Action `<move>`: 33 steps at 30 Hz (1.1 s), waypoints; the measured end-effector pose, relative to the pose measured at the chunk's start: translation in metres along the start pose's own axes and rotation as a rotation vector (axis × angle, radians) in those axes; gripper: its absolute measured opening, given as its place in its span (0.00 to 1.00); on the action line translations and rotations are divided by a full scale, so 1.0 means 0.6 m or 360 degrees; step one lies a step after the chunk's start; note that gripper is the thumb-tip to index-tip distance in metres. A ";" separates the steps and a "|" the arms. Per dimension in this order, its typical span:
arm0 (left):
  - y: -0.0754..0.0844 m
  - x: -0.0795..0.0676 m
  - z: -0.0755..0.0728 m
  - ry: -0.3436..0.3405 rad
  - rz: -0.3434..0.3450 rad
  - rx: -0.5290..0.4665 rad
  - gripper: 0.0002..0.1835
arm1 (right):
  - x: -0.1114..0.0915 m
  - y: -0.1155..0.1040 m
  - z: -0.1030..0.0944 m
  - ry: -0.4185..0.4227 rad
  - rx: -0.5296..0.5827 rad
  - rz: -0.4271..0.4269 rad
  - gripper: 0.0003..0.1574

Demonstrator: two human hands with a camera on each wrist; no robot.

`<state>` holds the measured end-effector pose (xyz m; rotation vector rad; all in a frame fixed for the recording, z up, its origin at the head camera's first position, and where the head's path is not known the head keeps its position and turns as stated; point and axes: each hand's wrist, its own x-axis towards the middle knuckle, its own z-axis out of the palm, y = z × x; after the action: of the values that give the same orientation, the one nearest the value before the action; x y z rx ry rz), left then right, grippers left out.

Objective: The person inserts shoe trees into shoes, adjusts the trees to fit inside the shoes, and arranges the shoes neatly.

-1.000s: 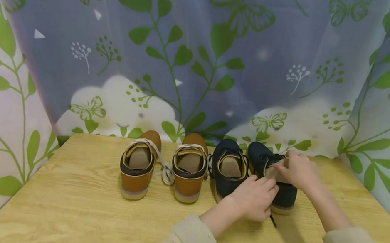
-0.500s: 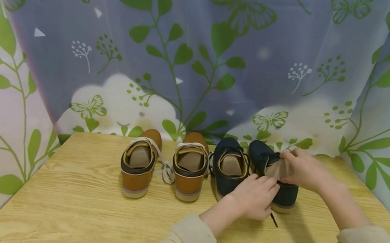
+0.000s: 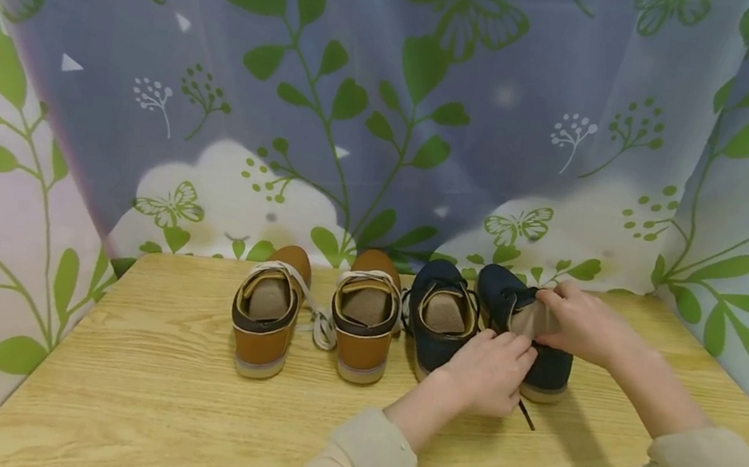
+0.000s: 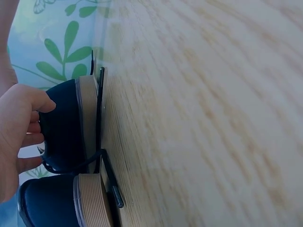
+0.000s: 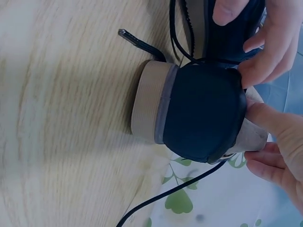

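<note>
In the head view a navy lace-up shoe (image 3: 548, 376) stands at the right end of a row, toe toward the curtain. My left hand (image 3: 490, 370) grips its heel collar, with curled fingers at the rim, as the left wrist view also shows. My right hand (image 3: 586, 324) pinches a beige insole (image 5: 252, 136) that pokes up from the same shoe's opening. Beside it on the left is the matching navy shoe (image 3: 426, 346), partly behind my left hand. A black lace (image 5: 175, 191) hangs off the held shoe, and another lace end (image 3: 526, 414) lies behind the heel.
Two brown shoes, a left one (image 3: 262, 342) and a right one (image 3: 361, 353), stand to the left with white laces (image 3: 322, 329) between them. All rest on a wooden table (image 3: 172, 421). A leaf-patterned curtain (image 3: 321, 201) closes off the back and sides.
My right hand has shifted slightly right, its forearm swinging outward, and more of the beige insole shows. My left hand keeps its place at the heel. The shoes stand as before.
</note>
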<state>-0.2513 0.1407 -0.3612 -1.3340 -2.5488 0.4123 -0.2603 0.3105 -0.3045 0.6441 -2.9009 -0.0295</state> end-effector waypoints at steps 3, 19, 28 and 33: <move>-0.001 0.000 0.000 -0.0007 -0.0009 -0.0014 0.30 | 0.002 -0.002 0.002 -0.0013 0.0012 0.0018 0.38; -0.001 -0.003 0.002 0.0026 -0.0010 -0.0039 0.29 | -0.002 -0.002 0.023 0.0139 -0.0083 -0.0084 0.37; 0.001 -0.003 0.000 0.0032 -0.0014 -0.0043 0.29 | -0.004 0.000 0.033 0.0207 -0.0060 -0.0100 0.34; 0.001 -0.002 -0.002 0.0043 -0.0009 -0.0036 0.28 | -0.001 0.004 0.037 0.0230 -0.0053 -0.0103 0.33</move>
<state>-0.2496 0.1401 -0.3607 -1.3305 -2.5420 0.3624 -0.2643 0.3125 -0.3262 0.7034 -2.7346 -0.0380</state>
